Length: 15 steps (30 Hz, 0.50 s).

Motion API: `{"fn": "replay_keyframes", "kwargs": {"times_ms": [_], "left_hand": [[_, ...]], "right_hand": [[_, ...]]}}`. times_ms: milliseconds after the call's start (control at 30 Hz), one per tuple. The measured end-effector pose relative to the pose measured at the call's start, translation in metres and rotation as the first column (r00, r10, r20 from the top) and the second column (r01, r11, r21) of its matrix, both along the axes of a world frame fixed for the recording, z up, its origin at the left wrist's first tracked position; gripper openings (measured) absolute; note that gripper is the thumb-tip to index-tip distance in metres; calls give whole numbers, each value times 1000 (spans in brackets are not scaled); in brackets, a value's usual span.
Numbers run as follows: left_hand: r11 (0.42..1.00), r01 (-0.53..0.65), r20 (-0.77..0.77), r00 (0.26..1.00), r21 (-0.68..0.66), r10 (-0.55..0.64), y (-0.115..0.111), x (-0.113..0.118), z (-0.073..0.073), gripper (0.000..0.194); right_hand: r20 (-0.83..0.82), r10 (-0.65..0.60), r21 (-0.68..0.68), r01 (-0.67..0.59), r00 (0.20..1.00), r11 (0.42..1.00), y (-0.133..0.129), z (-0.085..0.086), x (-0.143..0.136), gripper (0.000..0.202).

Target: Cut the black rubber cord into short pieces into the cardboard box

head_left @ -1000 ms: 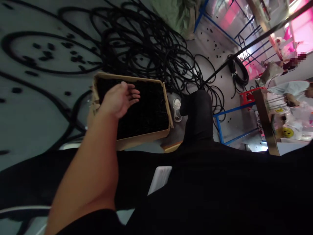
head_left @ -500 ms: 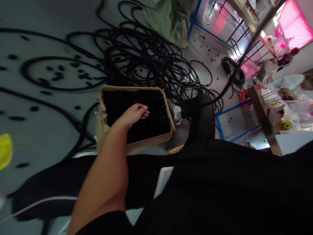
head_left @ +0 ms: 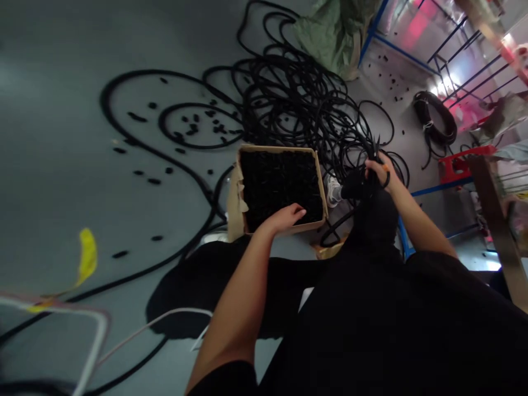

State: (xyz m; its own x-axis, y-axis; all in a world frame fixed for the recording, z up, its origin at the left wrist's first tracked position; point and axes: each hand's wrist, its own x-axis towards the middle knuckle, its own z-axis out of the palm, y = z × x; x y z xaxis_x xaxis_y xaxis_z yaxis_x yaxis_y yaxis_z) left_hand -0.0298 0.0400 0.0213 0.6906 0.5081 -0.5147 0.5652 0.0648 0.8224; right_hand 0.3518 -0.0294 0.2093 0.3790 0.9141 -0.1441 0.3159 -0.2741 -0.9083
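A cardboard box [head_left: 236, 212] filled with short black pieces stands in front of me between my legs. My left hand [head_left: 289, 216] hovers over the box's near part, fingers curled and pressed together; what they may hold is hidden. To the right of the box, above my knee, my right hand [head_left: 381, 170] is closed around a pair of scissors [head_left: 377, 146]. Their dark blades point away from me, and a bit of orange shows at the handle. Black hose lies close behind the scissors.
A large tangle of black hose [head_left: 284, 82] covers the floor beyond the box. Several cut pieces [head_left: 193, 129] are scattered to the left. Further off are a green sack [head_left: 336, 38], a tied coil [head_left: 435, 118], a red stool [head_left: 466, 162] and a blue metal frame [head_left: 373, 30].
My view has swung left, so the scene sits further right. My right hand with the scissors has come into view. My left hand has moved nearer to the box's front edge.
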Motion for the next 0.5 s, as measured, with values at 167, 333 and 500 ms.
{"fn": "replay_keyframes", "kwargs": {"times_ms": [167,333,500], "left_hand": [[880,-354,182,888,-316,422,-8,11,16,88],[589,-446,169,683,-674,711,-14,19,36,94],[240,-550,82,297,-800,951,10,-2,59,69]], "right_hand": [[-112,28,-44,-34,993,998,-50,-77,-84,67],[-89,269,-187,-281,959,941,-85,-132,-158,56],[-99,628,-237,-631,772,738,-104,-162,-187,36]]}}
